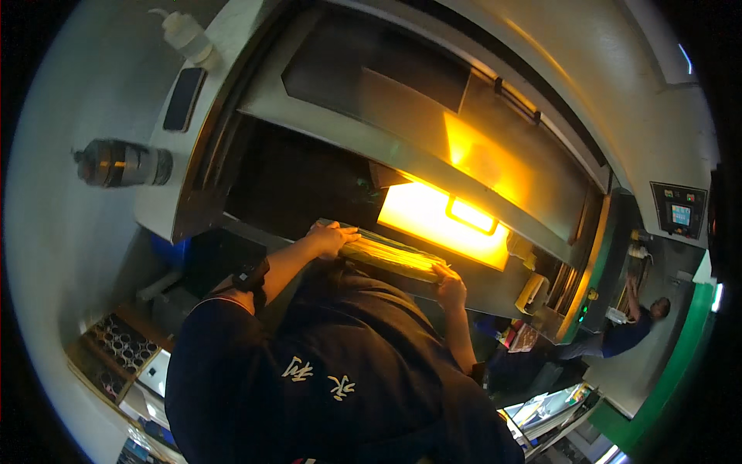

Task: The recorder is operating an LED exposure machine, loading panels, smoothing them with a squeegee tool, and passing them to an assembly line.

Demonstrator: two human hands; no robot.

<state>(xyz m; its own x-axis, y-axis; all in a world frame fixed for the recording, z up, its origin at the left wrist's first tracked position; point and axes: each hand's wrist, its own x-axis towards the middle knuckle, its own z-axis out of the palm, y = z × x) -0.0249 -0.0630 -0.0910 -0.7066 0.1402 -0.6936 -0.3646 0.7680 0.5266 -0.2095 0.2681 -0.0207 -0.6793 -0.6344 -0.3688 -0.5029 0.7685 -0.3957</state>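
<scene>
Both of my hands grip a long, flat, shiny piece (394, 257) held across the front of my body. Lengthwise streaks on it catch the yellow light; its exact kind I cannot make out. My left hand (332, 238) is closed over its left end. At the other end, my right hand (450, 286) pinches it with the thumb on top and the remaining fingers partly hidden. Just beyond it is the opening of a large machine (325, 127), where a bright yellow-lit panel (417, 224) with a loop handle (470, 219) glows.
On the ledge at left are a white squeeze bottle (185, 37), a phone (184, 99) and a dark drink bottle (124, 163). A control panel (680, 210) is on the right wall. Another person (630, 331) stands at the far right. A compartmented rack (120, 348) is at lower left.
</scene>
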